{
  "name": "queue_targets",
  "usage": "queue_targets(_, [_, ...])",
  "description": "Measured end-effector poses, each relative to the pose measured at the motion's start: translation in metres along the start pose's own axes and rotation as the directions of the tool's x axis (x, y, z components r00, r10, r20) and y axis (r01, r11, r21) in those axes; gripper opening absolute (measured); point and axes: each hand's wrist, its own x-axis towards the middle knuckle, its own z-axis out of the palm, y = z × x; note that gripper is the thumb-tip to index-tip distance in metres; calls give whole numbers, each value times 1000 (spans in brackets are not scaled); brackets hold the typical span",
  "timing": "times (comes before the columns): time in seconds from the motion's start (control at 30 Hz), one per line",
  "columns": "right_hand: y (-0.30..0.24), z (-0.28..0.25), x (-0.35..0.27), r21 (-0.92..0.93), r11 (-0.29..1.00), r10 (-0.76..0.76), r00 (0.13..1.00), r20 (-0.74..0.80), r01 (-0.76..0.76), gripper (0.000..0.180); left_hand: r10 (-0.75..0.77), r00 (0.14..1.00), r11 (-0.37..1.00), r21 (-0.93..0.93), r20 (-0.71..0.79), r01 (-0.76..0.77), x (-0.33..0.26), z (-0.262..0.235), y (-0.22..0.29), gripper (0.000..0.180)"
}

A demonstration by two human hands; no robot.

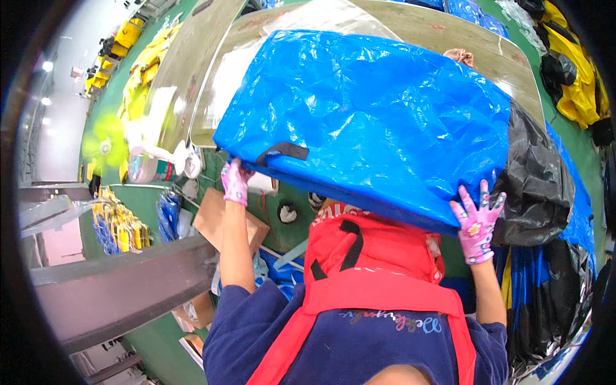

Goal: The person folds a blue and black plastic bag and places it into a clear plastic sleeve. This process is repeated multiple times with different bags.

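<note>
A big blue tarpaulin bag [359, 109] with a glossy, creased surface lies flat across the table [494, 48]. Its right end is black [536, 173], and a short black strap [282, 153] sits near its left front edge. My left hand [235, 181], in a pink glove, pinches the bag's front left corner, with the fingertips partly hidden by the blue sheet. Near the front right corner my right hand [478, 221], in a pink flowered glove, rests with fingers spread on the blue sheet beside the black end.
A lime-green fan [104, 146] stands at the left. Closer in are a cardboard box [231, 221] and a dark metal beam [128, 282]. More blue and black sheets [545, 289] hang at the right. Yellow bags [574, 83] lie at the far right, and a crumpled cloth [459, 57] sits behind the bag.
</note>
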Motion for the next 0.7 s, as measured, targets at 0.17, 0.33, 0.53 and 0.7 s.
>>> queue_targets(0.17, [11, 19, -19, 9, 1000, 24, 1000, -6, -24, 37, -18, 999, 995, 96, 30, 15, 7, -30, -2, 42])
queue_targets(0.33, [16, 4, -24, -30, 999, 40, 978, 204, -35, 72, -307, 924, 931, -131, 229, 342, -16, -76, 30, 59])
queue_targets(0.53, [21, 46, -57, -80, 996, 52, 998, 24, -50, 68, -94, 930, 990, 134, 356, 48, 5, -89, 59, 57])
queue_targets(0.7, [55, 23, -74, 22, 972, 229, 934, -275, -232, 24, -45, 999, 908, 415, -25, 52, -6, -58, 42, 28])
